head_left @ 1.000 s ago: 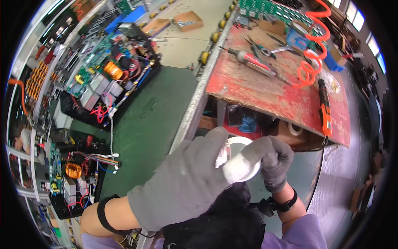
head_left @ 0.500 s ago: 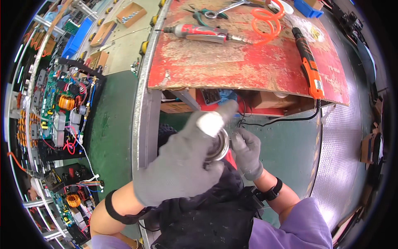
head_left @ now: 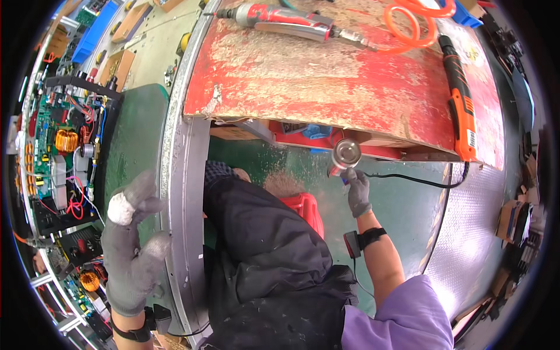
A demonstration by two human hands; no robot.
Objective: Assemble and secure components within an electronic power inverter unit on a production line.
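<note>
My right hand (head_left: 359, 193), in a grey glove, grips a small round metal can (head_left: 347, 154) with a silver end and a red side. The can is held beside the open shelf (head_left: 402, 153) under the red worn tabletop (head_left: 326, 81). My left hand (head_left: 135, 245), also gloved in grey with a white wrap on one finger, is at the left above the metal rail's (head_left: 182, 233) edge. Its thumb and fingers are apart with nothing between them. Circuit-board assemblies (head_left: 64, 146) with orange coils stand to its left.
On the tabletop lie a red air screwdriver (head_left: 286, 20) with a coiled orange hose (head_left: 411, 26) and an orange-black electric screwdriver (head_left: 461, 105), its black cable (head_left: 408, 177) hanging past the shelf. A red plastic stool (head_left: 306, 210) stands beyond my legs.
My left hand has come off the can and moved left to the rail. My right hand has carried the can forward, towards the shelf. The view has shifted.
</note>
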